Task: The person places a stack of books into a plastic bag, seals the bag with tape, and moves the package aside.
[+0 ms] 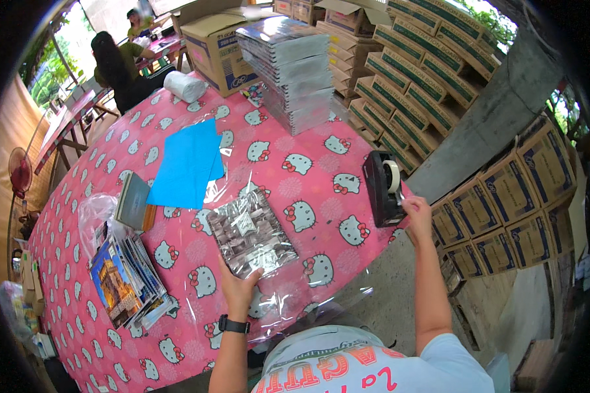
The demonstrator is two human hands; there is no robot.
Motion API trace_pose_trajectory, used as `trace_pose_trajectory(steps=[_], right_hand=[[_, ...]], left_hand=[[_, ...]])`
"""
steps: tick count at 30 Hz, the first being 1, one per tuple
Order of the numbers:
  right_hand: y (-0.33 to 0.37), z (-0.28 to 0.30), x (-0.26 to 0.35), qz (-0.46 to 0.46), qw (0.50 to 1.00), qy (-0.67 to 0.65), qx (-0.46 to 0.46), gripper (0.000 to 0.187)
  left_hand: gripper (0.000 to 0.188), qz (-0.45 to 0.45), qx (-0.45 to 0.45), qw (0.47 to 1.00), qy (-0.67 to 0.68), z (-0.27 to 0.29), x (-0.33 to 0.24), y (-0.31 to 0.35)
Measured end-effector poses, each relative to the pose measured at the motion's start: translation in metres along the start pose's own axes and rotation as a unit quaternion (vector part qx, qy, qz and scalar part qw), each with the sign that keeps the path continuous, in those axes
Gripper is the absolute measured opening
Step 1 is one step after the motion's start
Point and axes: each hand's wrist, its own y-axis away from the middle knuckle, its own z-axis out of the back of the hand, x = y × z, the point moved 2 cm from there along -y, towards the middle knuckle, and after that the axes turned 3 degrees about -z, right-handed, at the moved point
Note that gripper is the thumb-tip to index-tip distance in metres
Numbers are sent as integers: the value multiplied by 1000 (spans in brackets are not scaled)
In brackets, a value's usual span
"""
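On the pink table in front of me lies a notebook [252, 232] with a grey, black-and-white patterned cover, shiny as if in clear plastic. My left hand [238, 285] grips its near edge, thumb on top and the other fingers mostly hidden. To the right, a black tape dispenser [375, 190] with a roll of clear tape [391, 177] stands at the table's edge. The fingers of my right hand [418, 215] are pinched at its near end, on what looks like the loose end of the tape. Clear plastic sheeting [269, 314] spreads under and around the notebook.
Blue sheets [187, 164] lie beyond the notebook. On the left are a pile of booklets [121, 281] and a grey box-like block [132, 200]. A tall stack of wrapped spiral notebooks [292, 72], a cardboard box [219, 56] and a white roll [184, 86] stand at the far side. Two people sit beyond.
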Motion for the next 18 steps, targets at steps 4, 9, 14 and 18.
trace_pose_trajectory(steps=[4, 9, 14, 18], right_hand=[[68, 9, -2, -249, 964, -86, 46, 13], [101, -64, 6, -509, 698, -333, 377, 14], [88, -155, 220, 168, 707, -81, 682, 31], [82, -219, 254, 450, 569, 279, 629, 47]], left_hand=[[103, 22, 1, 1000, 6, 7, 3, 0], [105, -36, -15, 999, -29, -2, 11, -2], [105, 14, -1, 1000, 2, 2, 7, -1], [103, -2, -8, 1000, 24, -3, 8, -3]])
